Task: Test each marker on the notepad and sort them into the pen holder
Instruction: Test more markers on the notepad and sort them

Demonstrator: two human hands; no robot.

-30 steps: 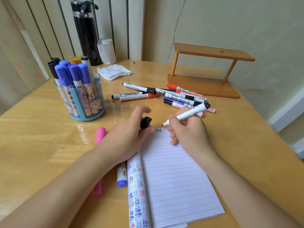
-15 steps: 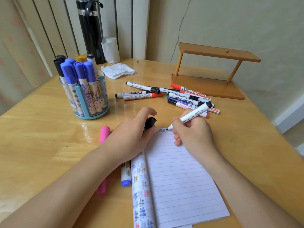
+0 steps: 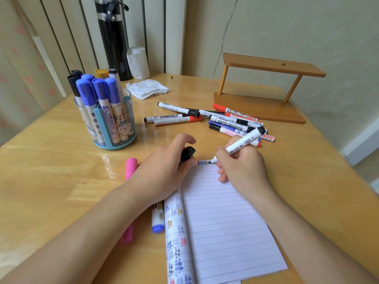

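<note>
Pink marker point(image 3: 131, 167) under left forearm point(image 3: 92, 222) — loose markers point(image 3: 225, 119) beyond notepad point(image 3: 225, 222)

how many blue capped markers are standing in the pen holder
4 in the pen holder: front-left marker, rear marker behind it, middle marker, right marker. Others may be hidden behind them.

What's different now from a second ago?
The right hand moved the marker slightly rightward along the top line of the notepad, adding strokes. The left hand still holds the black cap at the pad's corner. The pen holder and loose markers stayed put.
</note>
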